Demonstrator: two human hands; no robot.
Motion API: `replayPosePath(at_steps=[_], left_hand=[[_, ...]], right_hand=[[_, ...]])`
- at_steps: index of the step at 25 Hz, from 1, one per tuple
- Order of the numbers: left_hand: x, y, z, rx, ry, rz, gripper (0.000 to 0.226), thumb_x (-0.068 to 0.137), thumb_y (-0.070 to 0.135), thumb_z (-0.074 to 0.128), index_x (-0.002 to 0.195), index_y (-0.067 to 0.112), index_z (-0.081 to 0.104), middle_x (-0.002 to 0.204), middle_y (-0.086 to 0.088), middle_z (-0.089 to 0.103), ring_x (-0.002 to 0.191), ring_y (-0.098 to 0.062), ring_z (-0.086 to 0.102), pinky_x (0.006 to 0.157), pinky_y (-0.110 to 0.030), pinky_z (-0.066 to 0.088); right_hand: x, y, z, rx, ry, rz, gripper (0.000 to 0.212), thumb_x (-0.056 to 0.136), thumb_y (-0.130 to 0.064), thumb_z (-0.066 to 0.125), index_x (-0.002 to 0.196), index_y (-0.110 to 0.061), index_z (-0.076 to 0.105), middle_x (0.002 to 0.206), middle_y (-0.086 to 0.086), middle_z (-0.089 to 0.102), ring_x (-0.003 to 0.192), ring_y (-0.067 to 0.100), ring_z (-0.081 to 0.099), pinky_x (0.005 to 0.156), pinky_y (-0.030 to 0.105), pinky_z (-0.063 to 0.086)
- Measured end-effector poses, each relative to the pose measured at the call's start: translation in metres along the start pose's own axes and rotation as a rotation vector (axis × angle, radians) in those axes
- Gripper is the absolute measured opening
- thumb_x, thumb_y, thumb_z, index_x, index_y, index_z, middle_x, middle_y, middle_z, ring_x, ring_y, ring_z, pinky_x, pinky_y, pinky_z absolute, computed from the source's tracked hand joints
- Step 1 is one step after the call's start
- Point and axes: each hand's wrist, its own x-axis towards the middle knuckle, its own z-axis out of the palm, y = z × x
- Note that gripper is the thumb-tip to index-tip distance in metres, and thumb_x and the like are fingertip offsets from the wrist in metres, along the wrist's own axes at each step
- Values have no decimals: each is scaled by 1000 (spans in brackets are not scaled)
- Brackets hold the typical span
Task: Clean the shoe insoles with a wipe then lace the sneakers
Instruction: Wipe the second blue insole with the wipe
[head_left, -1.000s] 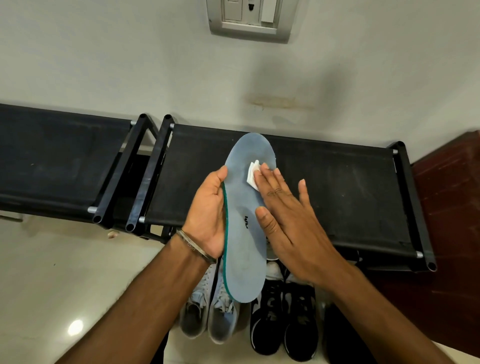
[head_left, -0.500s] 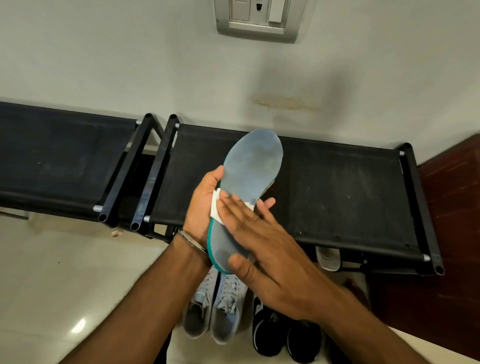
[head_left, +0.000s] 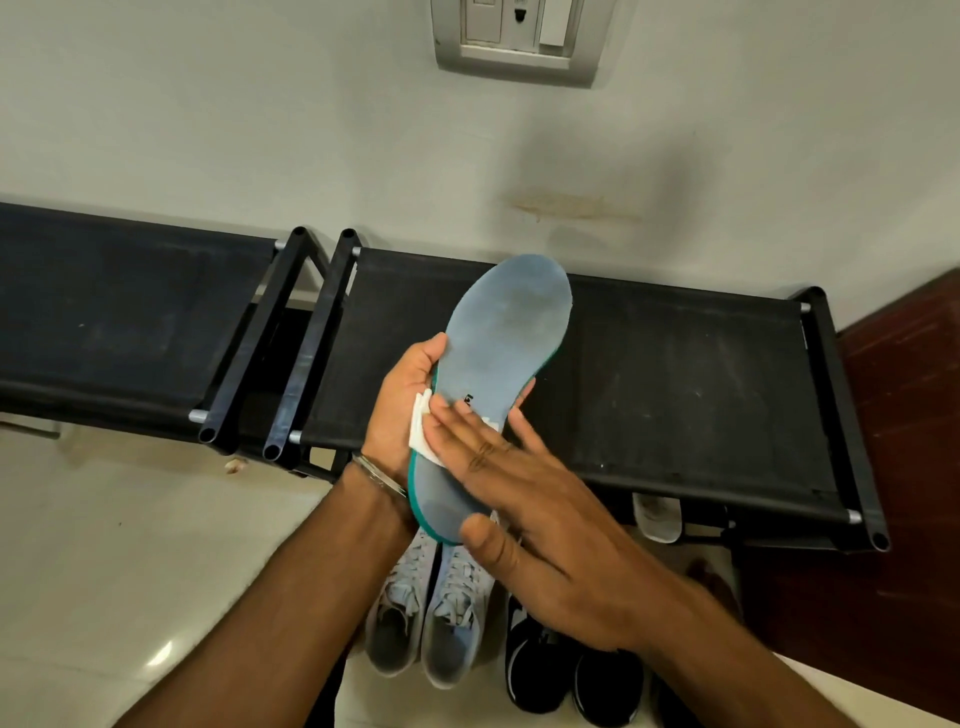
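insole (head_left: 501, 358): being held in the air over the black rack (head_left: 675, 384), above the grey sneakers (head_left: 431, 613)
axis: running toe-up-and-away, heel toward the person
left hand (head_left: 402, 410): gripping the insole's left edge at mid-length, thumb curling over
right hand (head_left: 535, 519): fingers lying straight, pressing the wipe (head_left: 422, 434) onto the insole near the arch
next: toe end is lying beyond the wipe, so I'd guess strokes going along the axis
lacing: not yet begun
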Motion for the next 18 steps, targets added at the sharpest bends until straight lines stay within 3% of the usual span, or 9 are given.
replayPosePath(at_steps=[4,7,11,13,16,18], left_hand=[[-5,-8,12,43,-31,-32,56,96,46,39,135,11,56,119,-12,65,102,-23,63,100,-38,46],[-7,-15,17,129,5,-44,54,96,47,38,133,13,58,107,-11,67,91,-21,64,84,-35,54],[-3,-1,7,75,48,4,53,98,44,37,131,8,56,108,-10,70,89,-21,67,85,-33,54],[0,5,1,81,97,35,56,98,44,39,136,6,52,121,-12,66,99,-23,64,94,-34,50],[1,4,4,96,63,26,56,98,45,37,138,9,52,136,-16,58,111,-28,59,104,-40,44],[1,1,5,90,40,23,57,97,45,36,137,8,53,137,-17,56,114,-28,58,110,-42,40]], right_hand=[[1,27,-6,-365,101,128,70,99,-64,8,157,-26,-5,163,-15,-10,149,1,-11,122,49,-7],[4,38,-11,-371,176,251,75,97,-66,9,157,-24,-7,163,-13,-13,149,4,-15,122,49,-9],[1,7,4,-169,25,59,74,98,-60,15,157,-20,-3,164,-10,-11,150,5,-12,123,42,-6],[0,1,9,-114,-1,3,72,98,-57,15,158,-19,1,165,-10,-5,151,5,-7,124,41,-3],[3,11,7,-202,125,67,74,98,-63,3,158,-21,7,165,-10,1,151,5,-4,124,45,1],[5,14,6,-154,206,72,69,101,-59,9,157,-18,17,165,-7,10,151,8,2,124,46,7]])
